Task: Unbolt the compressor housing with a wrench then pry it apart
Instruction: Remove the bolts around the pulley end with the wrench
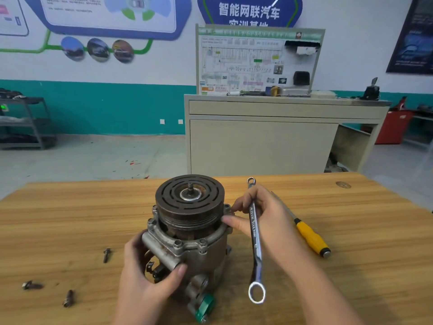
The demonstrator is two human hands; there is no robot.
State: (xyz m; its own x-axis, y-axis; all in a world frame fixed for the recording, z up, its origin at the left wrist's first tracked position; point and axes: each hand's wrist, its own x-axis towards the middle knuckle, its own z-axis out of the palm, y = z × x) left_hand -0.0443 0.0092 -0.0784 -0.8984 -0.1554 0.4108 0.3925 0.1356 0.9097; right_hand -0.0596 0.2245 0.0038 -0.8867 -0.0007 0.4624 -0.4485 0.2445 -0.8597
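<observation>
compressor housing (pixel 199 252) stands upright near the middle of the wooden worktop (pixel 70 219), pulley end up; it looks like a dense cast-metal lump, heavy and rigid, dull grey with a slightly greasy sheen, so probably slippery on its rounded flanks and best held by the stubby port tubes and lugs low on the body. the left hand (pixel 145 275) grips it just there, fingers and thumb curled round a cylindrical boss at the front. the dark, rust-brown pulley (pixel 189 195) on top is a flat disc with curved slots and a threaded shaft at its centre. around the flange sit hex bolts (pixel 178 243), some still in place. the right hand (pixel 262 216) holds a bright, polished ring wrench (pixel 255 242) tucked along the palm while its fingertips pinch at the flange edge on the right. three loose bolts (pixel 106 254) lie on the worktop to the left, and a yellow-handled screwdriver (pixel 311 240) lies to the right, well placed for prying later
</observation>
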